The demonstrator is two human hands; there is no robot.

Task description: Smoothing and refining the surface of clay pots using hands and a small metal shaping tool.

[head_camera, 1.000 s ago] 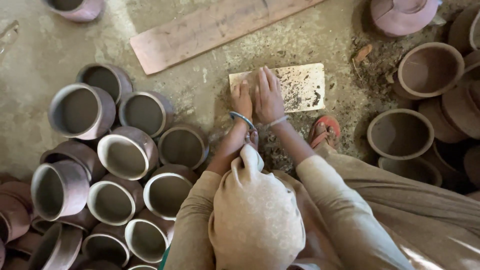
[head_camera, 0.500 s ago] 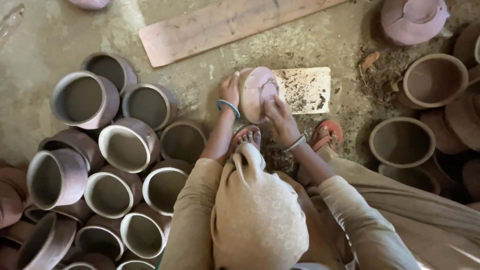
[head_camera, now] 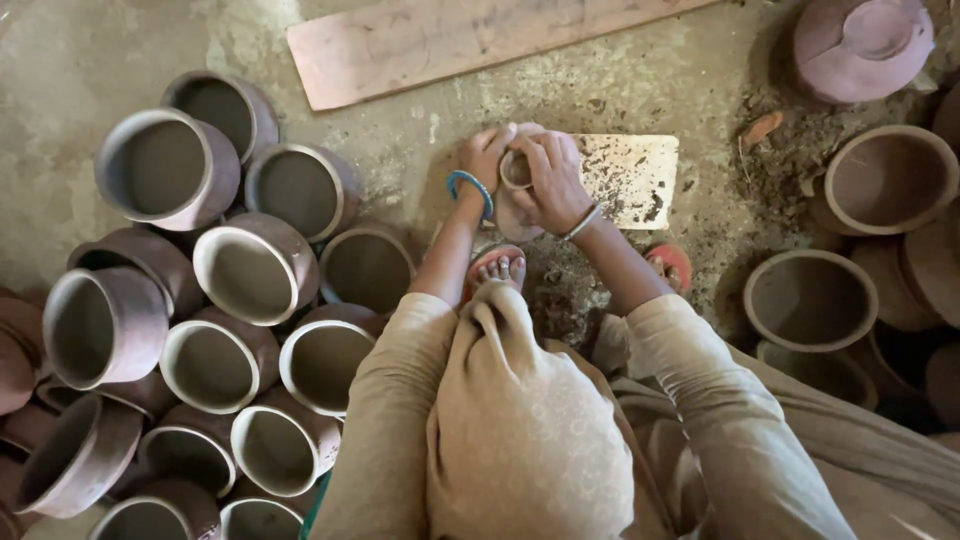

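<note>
The clay lump [head_camera: 515,190] has risen off the pale slab [head_camera: 630,175], gripped between your left hand [head_camera: 487,158] and right hand [head_camera: 552,180], fingers curled round it, still unshaped.

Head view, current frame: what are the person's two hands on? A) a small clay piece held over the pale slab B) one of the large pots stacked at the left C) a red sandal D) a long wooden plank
A: both the left hand and the right hand wrap the small clay piece above the pale slab; the plank and the stacked pots lie untouched.
</note>
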